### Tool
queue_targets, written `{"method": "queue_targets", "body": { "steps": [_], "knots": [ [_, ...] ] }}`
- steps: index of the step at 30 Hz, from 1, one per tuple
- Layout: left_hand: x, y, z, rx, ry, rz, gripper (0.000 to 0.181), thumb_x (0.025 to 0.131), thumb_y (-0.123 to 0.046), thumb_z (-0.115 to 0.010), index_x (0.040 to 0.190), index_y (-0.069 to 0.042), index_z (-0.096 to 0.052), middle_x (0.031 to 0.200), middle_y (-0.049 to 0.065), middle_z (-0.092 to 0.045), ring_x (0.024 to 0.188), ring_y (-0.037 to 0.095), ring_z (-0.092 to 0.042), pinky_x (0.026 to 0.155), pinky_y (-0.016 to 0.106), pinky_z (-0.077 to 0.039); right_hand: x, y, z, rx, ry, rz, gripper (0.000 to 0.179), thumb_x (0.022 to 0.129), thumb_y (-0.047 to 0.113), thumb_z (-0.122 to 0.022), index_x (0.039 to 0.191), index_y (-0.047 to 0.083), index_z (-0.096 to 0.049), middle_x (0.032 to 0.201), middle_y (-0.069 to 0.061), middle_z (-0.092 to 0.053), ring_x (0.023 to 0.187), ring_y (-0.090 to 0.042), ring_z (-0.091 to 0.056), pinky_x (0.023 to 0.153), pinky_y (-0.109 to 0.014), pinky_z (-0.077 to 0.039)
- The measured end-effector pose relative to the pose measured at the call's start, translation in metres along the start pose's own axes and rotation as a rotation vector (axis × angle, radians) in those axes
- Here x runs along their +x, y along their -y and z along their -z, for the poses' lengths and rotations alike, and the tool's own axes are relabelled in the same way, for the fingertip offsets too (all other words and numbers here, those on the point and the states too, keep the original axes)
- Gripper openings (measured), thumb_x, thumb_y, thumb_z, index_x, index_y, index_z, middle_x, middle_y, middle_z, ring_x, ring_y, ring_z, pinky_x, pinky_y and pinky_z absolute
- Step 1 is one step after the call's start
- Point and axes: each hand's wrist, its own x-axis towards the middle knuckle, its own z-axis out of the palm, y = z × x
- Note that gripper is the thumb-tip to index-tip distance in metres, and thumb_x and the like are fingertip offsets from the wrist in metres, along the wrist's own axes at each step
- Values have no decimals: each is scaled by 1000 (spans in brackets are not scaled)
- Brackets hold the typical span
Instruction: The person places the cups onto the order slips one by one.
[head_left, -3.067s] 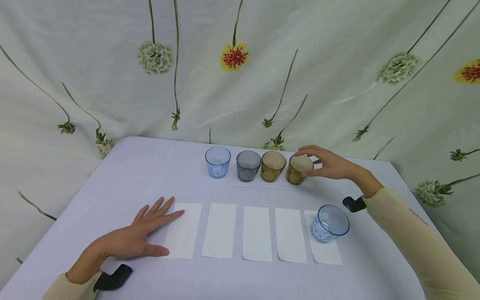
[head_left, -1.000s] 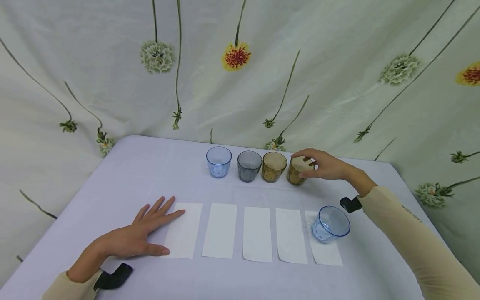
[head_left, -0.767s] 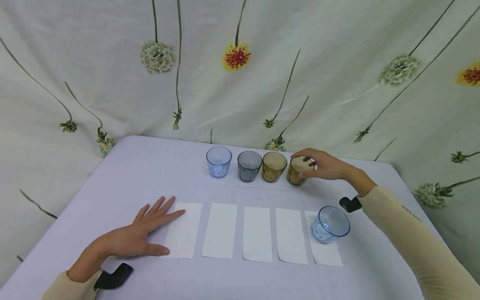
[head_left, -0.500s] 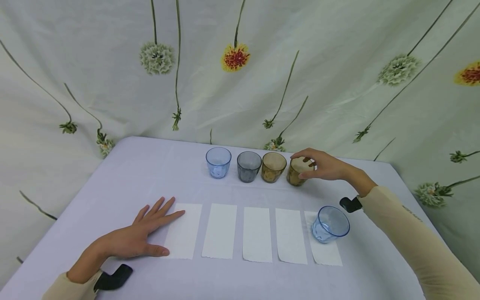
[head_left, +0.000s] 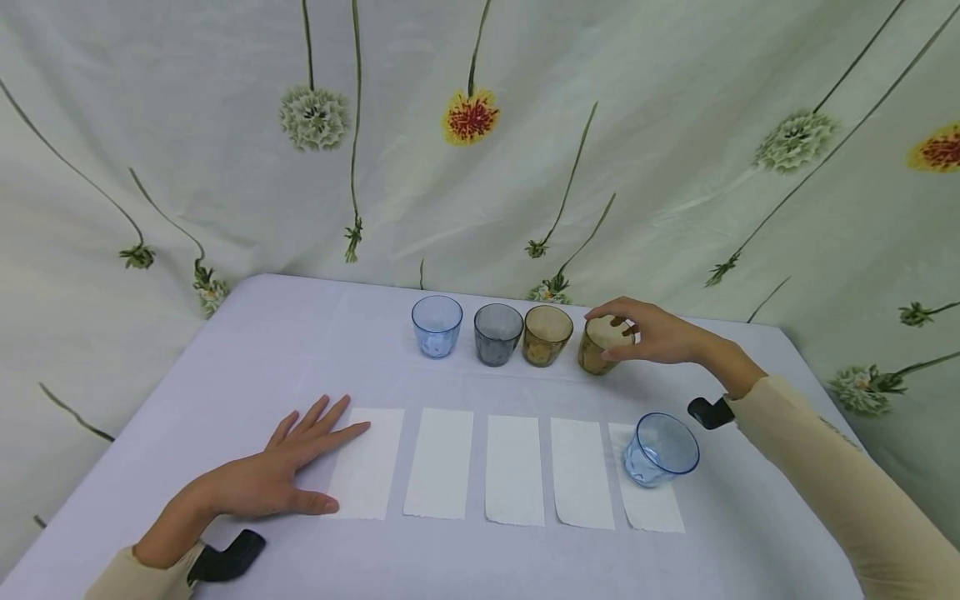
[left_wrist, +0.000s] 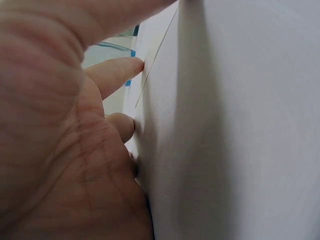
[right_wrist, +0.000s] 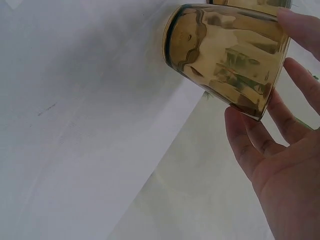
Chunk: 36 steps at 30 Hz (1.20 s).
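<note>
My right hand (head_left: 660,333) holds an amber glass tumbler (head_left: 595,354) near its rim, at the right end of a row of tumblers. Thumb and fingers lie on opposite sides of this amber tumbler (right_wrist: 225,55) in the right wrist view. A second amber tumbler (head_left: 547,337) stands just left of it, then a grey tumbler (head_left: 498,335) and a blue tumbler (head_left: 437,327). Spread flat, my left hand (head_left: 273,475) rests on the table, its index finger and thumb tips at the leftmost white paper (head_left: 371,467). The left wrist view shows the left palm (left_wrist: 85,165) close up.
Several white paper strips lie side by side, including one in the middle (head_left: 513,471). Another blue tumbler (head_left: 660,450) stands on the rightmost strip (head_left: 652,510), below my right forearm. Behind the white-covered table (head_left: 450,567) hangs a flowered curtain (head_left: 637,75).
My right hand has closed its fingers and thumb on the rim of the end amber tumbler. That tumbler has shifted slightly right, away from its neighbour. My left hand has stayed still.
</note>
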Motion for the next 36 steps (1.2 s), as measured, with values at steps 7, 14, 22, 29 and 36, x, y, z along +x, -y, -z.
{"method": "queue_targets", "body": {
  "steps": [7,14,22,29,36],
  "knots": [
    [0,0,0,6,-2,-10,86,85,-45,-75,157,-25,-34,167,25,-3,150,51,12,104,8,27,-5,2,1,-6,-2,15,62,90,19,-76,146,14,-48,149,-12,-45,130,-40,-49,102,-57,-45],
    [0,1,-1,1,-7,-17,86,84,-45,-75,157,-25,-34,167,25,-3,150,50,13,105,11,28,-8,3,1,-2,-4,38,63,90,20,-76,146,14,-48,148,-12,-46,129,-41,-49,101,-58,-46],
    [0,1,0,-22,0,3,87,83,-46,-76,157,-26,-34,167,24,-1,150,50,15,106,16,31,-12,10,0,-18,-4,67,64,89,21,-78,145,15,-49,145,-11,-48,125,-34,-52,100,-56,-47],
    [0,3,-1,-37,0,11,87,83,-44,-76,157,-26,-34,167,23,0,150,50,17,108,20,32,-14,15,-1,-24,-2,70,64,89,21,-78,145,14,-49,144,-12,-48,124,-34,-53,100,-55,-48],
    [0,3,-1,-34,0,7,87,84,-45,-75,157,-26,-33,167,23,-1,150,50,16,108,20,32,-17,15,-3,-34,-1,65,63,88,23,-79,144,18,-51,140,-12,-50,122,-29,-53,100,-53,-49]
  ]
}}
